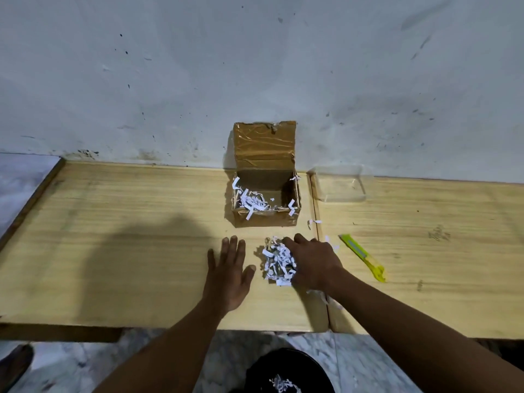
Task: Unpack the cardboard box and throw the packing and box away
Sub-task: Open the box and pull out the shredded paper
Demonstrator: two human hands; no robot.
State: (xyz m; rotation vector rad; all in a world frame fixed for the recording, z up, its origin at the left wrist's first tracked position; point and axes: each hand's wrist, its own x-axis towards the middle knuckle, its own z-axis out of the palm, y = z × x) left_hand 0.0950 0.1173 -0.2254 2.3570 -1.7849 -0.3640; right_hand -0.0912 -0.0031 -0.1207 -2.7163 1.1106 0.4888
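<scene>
A small brown cardboard box [265,218] stands open at the back of the wooden table [127,236], its taped lid leaning against the wall. White shredded paper [252,201] lies in its left half and hangs over the rim. In front of the box sits a loose pile of shredded paper [276,260]. My right hand [313,263] lies curled against the pile's right side, fingers over its far edge. My left hand [228,275] rests flat on the table left of the pile, fingers spread, holding nothing.
A clear plastic container [340,184] stands right of the box by the wall. A yellow-green utility knife [364,258] lies right of my right hand. Below the table edge a black bin [289,370] holds some shredded paper. A few paper strips [314,222] lie loose.
</scene>
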